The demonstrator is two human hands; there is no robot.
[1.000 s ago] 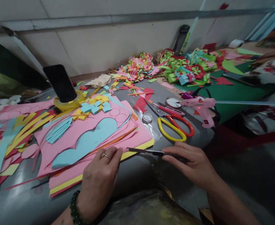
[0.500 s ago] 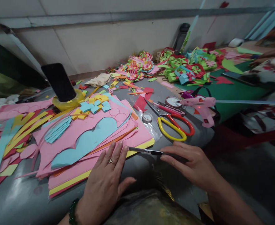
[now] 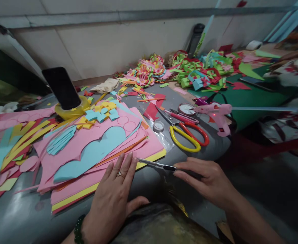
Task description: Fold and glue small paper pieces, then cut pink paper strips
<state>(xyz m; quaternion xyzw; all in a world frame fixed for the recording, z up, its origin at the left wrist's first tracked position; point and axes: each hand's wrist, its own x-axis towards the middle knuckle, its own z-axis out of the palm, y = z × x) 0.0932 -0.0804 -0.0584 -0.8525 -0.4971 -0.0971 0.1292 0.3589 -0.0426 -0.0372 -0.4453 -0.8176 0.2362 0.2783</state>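
My left hand (image 3: 115, 191) lies flat with fingers stretched over the front edge of a stack of pink paper (image 3: 72, 191), pressing it down. Yellow and red sheets show beneath the pink. My right hand (image 3: 206, 179) is closed around the dark handle of a craft knife (image 3: 161, 166). Its thin blade points left, with the tip beside my left fingertips at the paper's edge. On top of the stack lie a blue paper piece with a wavy edge (image 3: 98, 152), an orange strip (image 3: 123, 151) and small folded blue and yellow pieces (image 3: 101, 113).
Scissors (image 3: 186, 135) with yellow and red handles lie right of the stack, near a tape roll (image 3: 158, 126) and a pink glue gun (image 3: 216, 115). A phone (image 3: 61, 88) leans on a yellow tape roll. Paper flowers (image 3: 150, 71) are heaped behind. Another person's sleeve (image 3: 291, 71) is at right.
The whole view has shifted slightly. My left thumb reaches a little farther right. Both hands otherwise keep nearly the same place, the knife still at the paper's edge.
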